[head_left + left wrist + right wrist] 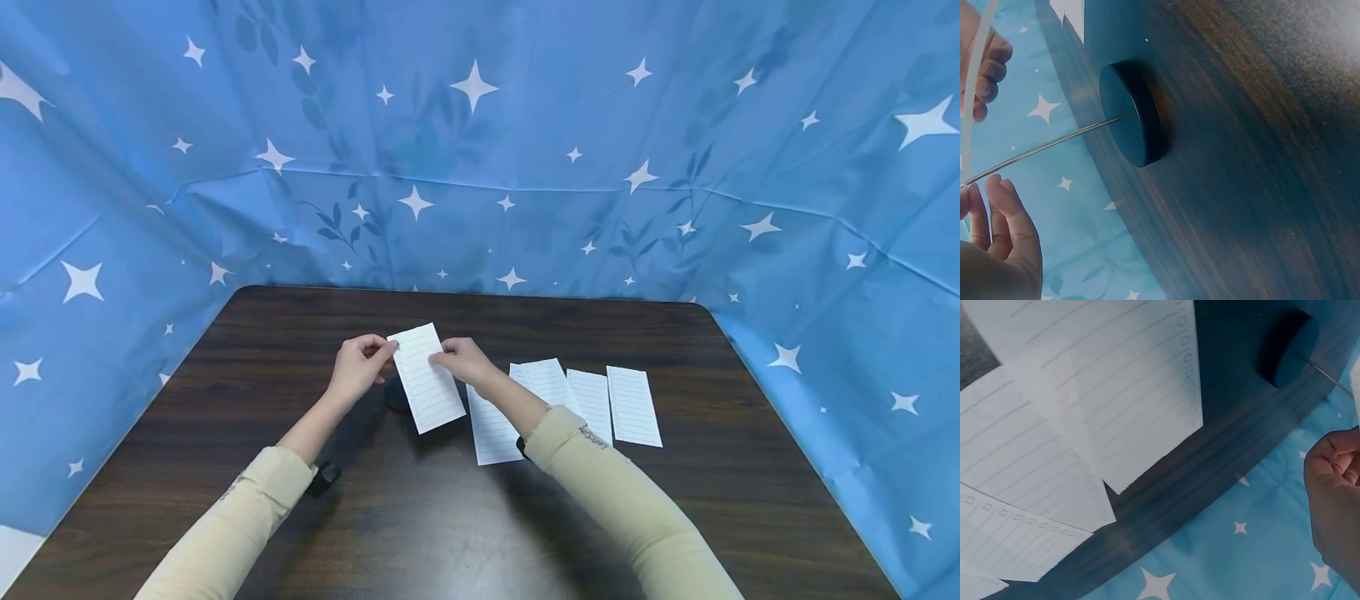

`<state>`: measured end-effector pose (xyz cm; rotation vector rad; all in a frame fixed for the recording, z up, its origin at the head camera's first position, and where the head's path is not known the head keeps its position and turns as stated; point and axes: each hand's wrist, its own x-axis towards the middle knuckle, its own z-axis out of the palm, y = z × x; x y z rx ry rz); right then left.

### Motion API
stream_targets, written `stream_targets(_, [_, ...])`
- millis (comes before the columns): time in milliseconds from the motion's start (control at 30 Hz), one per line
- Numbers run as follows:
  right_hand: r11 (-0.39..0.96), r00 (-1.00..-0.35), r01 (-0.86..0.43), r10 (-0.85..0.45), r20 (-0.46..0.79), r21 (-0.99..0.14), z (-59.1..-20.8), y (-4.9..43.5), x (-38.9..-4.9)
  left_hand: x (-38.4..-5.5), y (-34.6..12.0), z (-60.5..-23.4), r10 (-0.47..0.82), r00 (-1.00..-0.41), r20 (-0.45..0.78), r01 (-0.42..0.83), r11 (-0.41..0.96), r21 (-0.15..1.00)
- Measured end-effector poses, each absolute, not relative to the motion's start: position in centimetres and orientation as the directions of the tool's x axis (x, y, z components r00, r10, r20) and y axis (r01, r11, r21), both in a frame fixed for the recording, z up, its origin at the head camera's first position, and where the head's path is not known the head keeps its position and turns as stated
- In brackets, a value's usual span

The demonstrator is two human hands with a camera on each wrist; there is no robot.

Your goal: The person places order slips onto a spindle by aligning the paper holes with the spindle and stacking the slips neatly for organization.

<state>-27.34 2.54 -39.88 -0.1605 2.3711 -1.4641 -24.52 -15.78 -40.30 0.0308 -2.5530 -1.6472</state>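
A white lined sheet of paper (427,383) is held up over the table, tilted, with a row of small boxes along one edge. My left hand (357,368) pinches its upper left corner, the thumb lying over the front. Opposite it, my right hand (467,365) pinches the right edge near the top. Behind the sheet stands a memo holder with a round black base (1127,114) and a thin metal rod (1054,144). The rod's upper end reaches the left fingertips at the sheet's edge; its tip is hidden there.
Several more lined sheets lie on the dark wooden table (420,525) to the right, including a single sheet (633,406) at the far end and overlapping sheets (495,433) partly under the right forearm. A blue star-patterned curtain (480,142) hangs behind the table.
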Motion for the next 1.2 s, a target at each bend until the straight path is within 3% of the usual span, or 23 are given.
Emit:
stream_targets(400, [0.383,-0.914,0.137,-0.306,-0.266,-0.913,-40.3,3.2,-27.6,-24.9,-16.8,-40.5,-0.061,-0.995,0.081,0.042,0.481,0.876])
stream_targets(1200, [0.445,-0.929,0.101,-0.276,-0.244,-0.89,-42.9,3.9,-27.1,-25.3,-16.7,-42.7,0.049,-0.999,0.015,0.044,0.656,0.753])
